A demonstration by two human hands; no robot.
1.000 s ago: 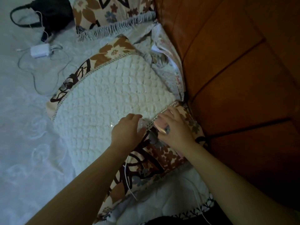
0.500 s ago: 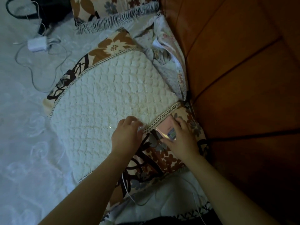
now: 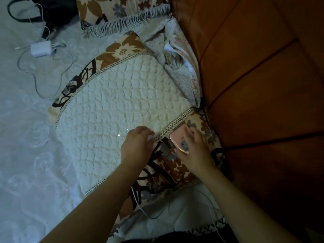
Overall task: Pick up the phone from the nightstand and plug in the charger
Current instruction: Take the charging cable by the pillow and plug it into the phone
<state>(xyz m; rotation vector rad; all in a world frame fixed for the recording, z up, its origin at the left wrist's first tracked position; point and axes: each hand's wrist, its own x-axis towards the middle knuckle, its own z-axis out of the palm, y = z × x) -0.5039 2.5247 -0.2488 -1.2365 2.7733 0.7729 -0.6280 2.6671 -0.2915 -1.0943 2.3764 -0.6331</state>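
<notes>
The right hand [image 3: 194,151] grips a pink phone [image 3: 178,140], fingers curled over its far edge and thumb at its near corner, so the hand is closed on it. The phone is tilted, its back facing up, and sits just over the floral border of a pillow [image 3: 122,106], near the pillow's lower right corner and close to the orange headboard [image 3: 263,85].

The left hand [image 3: 136,146] is beside it, a short gap between them. Its fingers are pinched together around something small and pale at the tips, near the pillow's lace seam; whether that is the plug of the cable [image 3: 138,204] cannot be told. A thin white cable comes out from under the left forearm and runs down over the white sheet [image 3: 175,213] at the bottom of the view.

The pillow has a white knobbly centre and a brown flowered edge. A second flowered pillow with a fringe [image 3: 122,13] lies beyond it. On the pale bedspread [image 3: 26,155] at upper left lies a white charger block [image 3: 41,49] with a looped cord, well apart from both hands, and a black bag [image 3: 57,11] just beyond it.
</notes>
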